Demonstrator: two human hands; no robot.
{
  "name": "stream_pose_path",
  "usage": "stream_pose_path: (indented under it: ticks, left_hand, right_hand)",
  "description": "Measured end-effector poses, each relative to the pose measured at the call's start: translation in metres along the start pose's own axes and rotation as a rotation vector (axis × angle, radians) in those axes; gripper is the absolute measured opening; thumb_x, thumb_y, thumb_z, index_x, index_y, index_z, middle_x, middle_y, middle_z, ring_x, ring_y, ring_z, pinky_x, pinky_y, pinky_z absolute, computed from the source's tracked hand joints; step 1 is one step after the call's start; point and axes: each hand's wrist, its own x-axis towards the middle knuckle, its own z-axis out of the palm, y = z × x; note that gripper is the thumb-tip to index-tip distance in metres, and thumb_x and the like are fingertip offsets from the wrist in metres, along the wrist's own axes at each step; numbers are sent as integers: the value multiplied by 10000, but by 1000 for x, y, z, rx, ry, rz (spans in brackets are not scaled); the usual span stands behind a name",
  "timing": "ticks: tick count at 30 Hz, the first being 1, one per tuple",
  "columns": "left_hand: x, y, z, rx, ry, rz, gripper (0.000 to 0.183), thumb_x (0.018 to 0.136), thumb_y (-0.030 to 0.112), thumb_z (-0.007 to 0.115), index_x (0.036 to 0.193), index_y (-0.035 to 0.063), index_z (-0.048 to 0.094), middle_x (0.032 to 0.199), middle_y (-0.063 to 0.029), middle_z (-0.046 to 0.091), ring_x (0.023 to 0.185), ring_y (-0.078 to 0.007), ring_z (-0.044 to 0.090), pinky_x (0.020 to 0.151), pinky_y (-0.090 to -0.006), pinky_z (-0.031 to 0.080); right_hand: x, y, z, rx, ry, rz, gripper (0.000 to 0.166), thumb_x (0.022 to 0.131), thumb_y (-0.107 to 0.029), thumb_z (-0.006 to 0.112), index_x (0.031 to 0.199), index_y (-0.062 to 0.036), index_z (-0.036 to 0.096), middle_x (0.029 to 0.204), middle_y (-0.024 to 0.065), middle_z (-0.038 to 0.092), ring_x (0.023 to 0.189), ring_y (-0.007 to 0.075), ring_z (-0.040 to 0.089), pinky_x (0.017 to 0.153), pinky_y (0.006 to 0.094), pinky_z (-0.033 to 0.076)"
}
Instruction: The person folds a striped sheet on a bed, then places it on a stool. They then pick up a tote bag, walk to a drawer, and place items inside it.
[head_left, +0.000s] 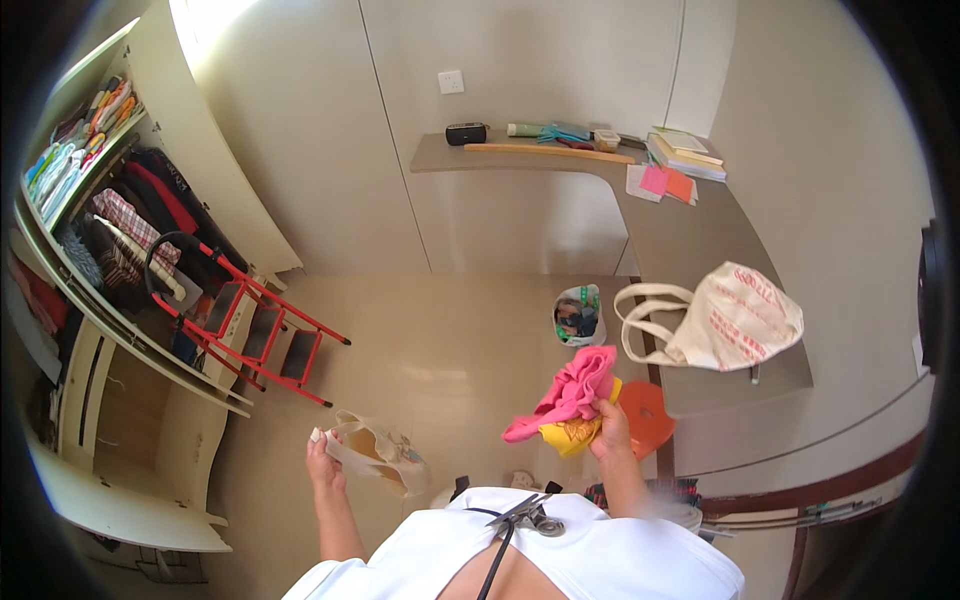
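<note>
My left hand (325, 459) grips the handle of a cream cloth tote bag (405, 474), which hangs with its mouth open above the floor. In my right hand (613, 431) I hold a crumpled pink cloth (574, 390) together with a yellow cloth (571, 436) that has a darker printed pattern. Both cloths are bunched, so I cannot tell what kind of garment they are. Just right of that hand is an orange stool (651, 420), partly hidden behind it. A white bag (578, 315) filled with folded fabric stands on the floor beyond the pink cloth.
A red step ladder (262, 334) stands before an open wardrobe (217, 142) with hanging and stacked clothes. On the grey-brown desk (697, 225) lie a canvas bag (739, 319) bearing red writing, books (686, 154), paper notes (661, 184) and a black speaker (466, 133).
</note>
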Motion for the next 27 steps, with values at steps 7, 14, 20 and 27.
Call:
stream_pose_path:
  ticks: [7,14,20,27]
  left_hand:
    - [88,2,71,-47,-85,9,181,841,188,465,1001,104,465,867,-46,565,762,-143,543,688,-275,442]
    - [200,-3,140,-108,-82,-109,239,840,186,472,1053,87,428,878,-67,550,781,-157,535,704,-266,421]
    - [241,10,206,-26,-106,-157,246,839,181,471,1058,79,423,898,-74,547,796,-162,534,727,-286,419]
    - [281,1,231,-97,33,-80,235,838,169,465,1052,78,433,885,-71,540,827,-168,525,747,-291,420]
  right_hand:
    - [131,-14,69,-24,-122,-67,397,741,-11,518,1125,-33,417,1070,70,511,958,210,521,843,332,424]
    - [250,-28,126,-70,-62,-213,397,740,-3,461,1134,-22,408,1071,97,505,954,233,526,841,372,436]
    - [351,-60,192,-166,-107,-285,373,736,2,459,1108,-23,431,1030,86,526,924,212,540,802,354,455]
    - [527,-137,283,-480,-326,-449,345,717,-15,492,1061,-29,461,950,66,542,840,158,547,728,291,461]
